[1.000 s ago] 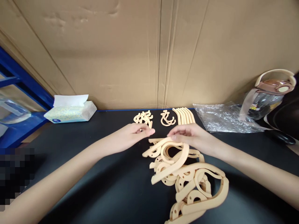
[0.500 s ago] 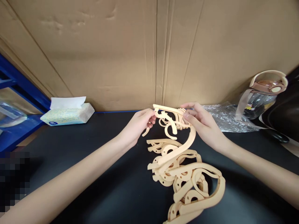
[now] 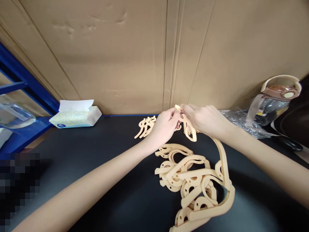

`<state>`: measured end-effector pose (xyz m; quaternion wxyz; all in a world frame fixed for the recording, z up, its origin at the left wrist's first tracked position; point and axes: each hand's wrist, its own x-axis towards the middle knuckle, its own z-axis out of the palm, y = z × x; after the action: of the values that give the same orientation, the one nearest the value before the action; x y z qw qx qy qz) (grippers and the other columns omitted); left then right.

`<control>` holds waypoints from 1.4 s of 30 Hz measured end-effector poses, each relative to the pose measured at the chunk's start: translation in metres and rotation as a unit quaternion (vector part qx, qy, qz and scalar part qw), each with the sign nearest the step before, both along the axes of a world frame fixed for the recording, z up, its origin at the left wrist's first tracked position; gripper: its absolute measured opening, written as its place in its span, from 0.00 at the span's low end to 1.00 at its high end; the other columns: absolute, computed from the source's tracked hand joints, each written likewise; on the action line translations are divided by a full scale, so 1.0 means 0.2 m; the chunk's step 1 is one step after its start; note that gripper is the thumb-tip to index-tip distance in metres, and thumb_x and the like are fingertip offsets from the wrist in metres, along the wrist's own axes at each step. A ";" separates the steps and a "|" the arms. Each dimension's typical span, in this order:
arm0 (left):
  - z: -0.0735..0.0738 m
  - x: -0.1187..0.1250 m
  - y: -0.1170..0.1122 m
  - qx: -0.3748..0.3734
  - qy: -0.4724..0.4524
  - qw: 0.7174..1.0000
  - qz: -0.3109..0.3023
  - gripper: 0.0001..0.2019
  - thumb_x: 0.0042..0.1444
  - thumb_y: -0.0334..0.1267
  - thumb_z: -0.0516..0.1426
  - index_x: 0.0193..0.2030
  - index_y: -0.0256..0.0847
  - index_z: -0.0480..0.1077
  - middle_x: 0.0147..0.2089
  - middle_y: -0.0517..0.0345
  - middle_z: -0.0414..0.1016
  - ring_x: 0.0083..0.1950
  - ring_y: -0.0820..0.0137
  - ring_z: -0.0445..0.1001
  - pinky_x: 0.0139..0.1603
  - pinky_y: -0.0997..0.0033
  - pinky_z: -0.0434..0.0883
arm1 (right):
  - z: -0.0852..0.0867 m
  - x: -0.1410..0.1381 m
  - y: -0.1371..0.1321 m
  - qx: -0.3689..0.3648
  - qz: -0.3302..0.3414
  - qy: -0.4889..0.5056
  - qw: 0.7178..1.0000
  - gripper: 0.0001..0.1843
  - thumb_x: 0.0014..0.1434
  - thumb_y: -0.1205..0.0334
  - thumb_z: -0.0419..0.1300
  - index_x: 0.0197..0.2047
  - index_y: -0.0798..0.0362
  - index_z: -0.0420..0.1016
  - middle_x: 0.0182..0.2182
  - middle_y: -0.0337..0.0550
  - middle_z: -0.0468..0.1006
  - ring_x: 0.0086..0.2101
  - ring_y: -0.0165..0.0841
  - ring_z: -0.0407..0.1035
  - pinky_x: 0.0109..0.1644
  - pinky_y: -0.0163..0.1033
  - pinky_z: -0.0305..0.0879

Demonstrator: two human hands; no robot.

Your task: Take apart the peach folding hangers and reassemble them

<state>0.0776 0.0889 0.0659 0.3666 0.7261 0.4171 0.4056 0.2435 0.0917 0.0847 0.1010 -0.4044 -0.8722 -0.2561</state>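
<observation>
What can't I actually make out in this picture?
Head view:
Upper end of the wooden piece: covered by the left hand and right hand.
Bottom-left corner: blurred by a pixelated patch.
Label on the bottle: too small to read.
Near end of the pile of cutouts: past the bottom edge.

One head-worn camera looks forward and down across the black tabletop (image 3: 96, 167), close, facing the cardboard wall (image 3: 120, 58).
</observation>
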 end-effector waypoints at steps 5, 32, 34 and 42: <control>-0.01 -0.01 -0.04 0.060 0.078 0.995 0.029 0.16 0.68 0.36 0.43 0.27 0.41 0.57 0.26 0.63 0.62 0.28 0.72 0.61 0.31 0.70 0.56 | -0.03 0.06 0.05 -0.098 0.033 0.075 0.992 0.13 0.68 0.62 0.44 0.37 0.55 0.66 0.20 0.39 0.66 0.17 0.32 0.57 0.22 0.37 0.44; -0.12 -0.28 0.13 -0.043 0.149 0.983 0.094 0.31 0.64 0.58 0.37 0.41 0.40 0.74 0.45 0.51 0.77 0.47 0.61 0.73 0.45 0.66 0.69 | -0.19 0.10 0.24 -0.304 0.024 0.779 0.548 0.15 0.63 0.49 0.54 0.32 0.51 0.64 0.23 0.39 0.71 0.18 0.27 0.61 0.18 0.32 0.59; -0.10 -0.23 0.06 -0.211 0.024 0.974 -0.081 0.37 0.63 0.60 0.33 0.40 0.37 0.76 0.43 0.47 0.78 0.45 0.62 0.75 0.40 0.68 0.72 | -0.17 0.08 0.21 -0.256 0.040 0.806 0.532 0.10 0.63 0.55 0.52 0.33 0.51 0.63 0.27 0.41 0.75 0.22 0.30 0.68 0.25 0.34 0.67; -0.07 -0.19 0.00 -0.350 -0.305 0.886 -0.015 0.04 0.62 0.34 0.56 0.39 0.40 0.72 0.45 0.55 0.77 0.35 0.76 0.76 0.26 0.83 0.71 | -0.15 0.06 0.14 -0.333 0.106 0.679 0.645 0.16 0.50 0.67 0.61 0.40 0.49 0.60 0.39 0.42 0.76 0.40 0.36 0.73 0.44 0.43 0.73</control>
<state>0.0397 0.0891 0.0515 0.7120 0.3974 0.3881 0.4295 0.2545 0.1193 0.0543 0.5500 -0.3763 -0.6221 0.4109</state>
